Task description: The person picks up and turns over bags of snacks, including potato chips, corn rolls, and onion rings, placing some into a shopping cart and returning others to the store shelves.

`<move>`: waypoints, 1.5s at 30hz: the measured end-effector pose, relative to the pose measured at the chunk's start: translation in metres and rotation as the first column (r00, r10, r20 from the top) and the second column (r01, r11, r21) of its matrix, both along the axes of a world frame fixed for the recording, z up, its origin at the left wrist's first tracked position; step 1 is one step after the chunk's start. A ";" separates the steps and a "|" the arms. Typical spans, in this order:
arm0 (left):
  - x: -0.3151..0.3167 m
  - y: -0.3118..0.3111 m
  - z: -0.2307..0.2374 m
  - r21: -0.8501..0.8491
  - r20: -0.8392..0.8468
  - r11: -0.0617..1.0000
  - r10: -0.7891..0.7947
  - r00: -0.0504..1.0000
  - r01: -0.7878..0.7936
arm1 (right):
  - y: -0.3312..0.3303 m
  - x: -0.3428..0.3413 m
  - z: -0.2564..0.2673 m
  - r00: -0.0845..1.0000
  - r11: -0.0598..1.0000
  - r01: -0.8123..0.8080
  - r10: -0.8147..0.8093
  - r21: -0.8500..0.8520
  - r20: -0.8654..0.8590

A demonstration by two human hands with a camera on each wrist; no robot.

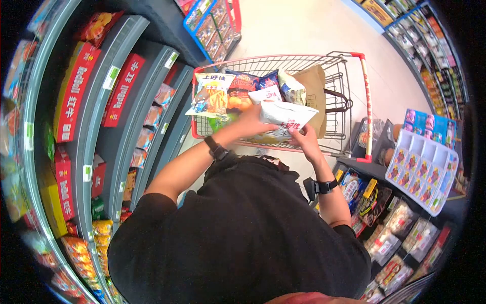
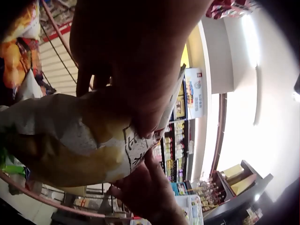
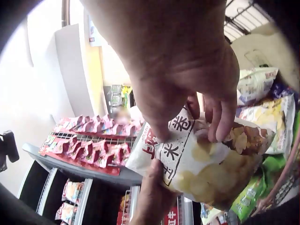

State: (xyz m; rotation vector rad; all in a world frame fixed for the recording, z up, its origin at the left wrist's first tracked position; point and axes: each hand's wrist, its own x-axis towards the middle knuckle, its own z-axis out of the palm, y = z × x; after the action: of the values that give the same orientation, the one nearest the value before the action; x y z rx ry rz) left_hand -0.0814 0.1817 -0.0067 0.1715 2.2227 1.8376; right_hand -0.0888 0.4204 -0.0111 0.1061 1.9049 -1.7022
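Shelves point(image 1: 97, 121) flanked a wire cart point(image 1: 369, 111) — by its near edge, left hand point(image 1: 250, 125) and right hand point(image 1: 307, 143) both gripped a white snack bag point(image 1: 286, 112) near a paper bag point(image 1: 315, 88).

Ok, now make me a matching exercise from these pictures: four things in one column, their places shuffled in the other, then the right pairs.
Things
1. white snack bag with black and red lettering
2. brown paper bag with dark handles
3. red cardboard boxes lettered Red Bull
4. white plastic tray with compartments

Places
A. on the grey shelving to the person's left
B. outside the cart, to the person's right
C. held by the left hand and the right hand
D. standing inside the wire shopping cart

Pairs: 1-C, 2-D, 3-A, 4-B
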 end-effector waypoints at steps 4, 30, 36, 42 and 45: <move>-0.023 0.046 -0.002 0.135 -0.139 0.953 -0.251 0.958 0.270 | 0.043 0.015 0.011 0.964 0.974 0.223 -0.214 0.040 -0.157; 0.137 -0.036 -0.122 -0.235 0.313 0.861 0.506 0.804 -0.450 | -0.042 -0.072 -0.065 0.886 0.914 -0.392 0.406 -0.105 0.225; 0.209 -0.032 -0.114 -0.221 0.340 0.692 0.715 0.611 -0.687 | -0.138 -0.064 -0.144 0.663 0.915 -0.352 0.393 -0.197 0.637; 0.265 -0.032 -0.108 -0.133 0.416 0.557 0.782 0.463 -0.820 | -0.172 -0.032 -0.163 0.562 0.849 -0.469 0.499 -0.243 0.660; 0.283 -0.042 -0.116 -0.147 0.370 0.540 0.807 0.461 -0.828 | -0.185 -0.021 -0.163 0.586 0.857 -0.469 0.483 -0.214 0.651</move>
State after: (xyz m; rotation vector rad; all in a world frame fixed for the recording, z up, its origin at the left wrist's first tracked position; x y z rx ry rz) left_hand 0.2020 0.1397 -0.1224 -1.4166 2.0597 2.0394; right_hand -0.1099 0.2357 -0.1737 0.1723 1.1932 -1.0793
